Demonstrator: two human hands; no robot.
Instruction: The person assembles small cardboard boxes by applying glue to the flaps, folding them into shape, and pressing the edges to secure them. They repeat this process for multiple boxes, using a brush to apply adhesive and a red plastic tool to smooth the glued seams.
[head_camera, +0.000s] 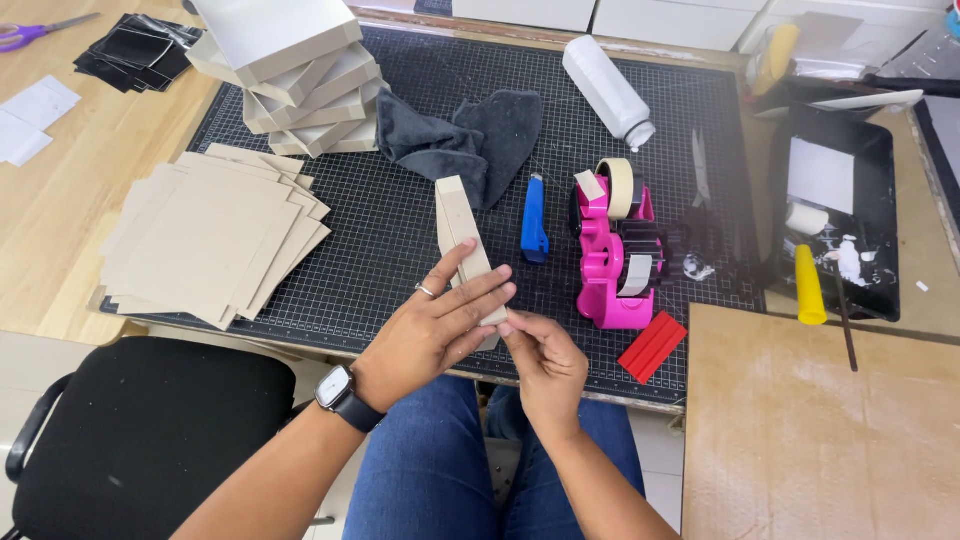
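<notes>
Your knees in blue jeans (430, 470) sit closest, just under your two hands. Your left hand (425, 335), with a ring and a black wristwatch (345, 397), lies flat-fingered across the near end of a folded cardboard piece (460, 230), thumb on one face and fingers on the other, so it is clamped on the card. Your right hand (545, 365) pinches the same near end from the right with its fingertips closed on the edge. The cardboard piece stands on edge and runs away from you over the black cutting mat (400, 260).

Just right of the card lies a blue utility knife (535, 218), then a pink tape dispenser (612, 255) with a roll of beige tape on top, and a red scraper (652, 347) near the mat's front edge. Behind the card sits a dark grey cloth (470, 140) and a white bottle (607, 90) on its side. To the left is a fanned pile of flat cardboard sheets (210, 235), and behind it a stack of finished boxes (295, 75).
</notes>
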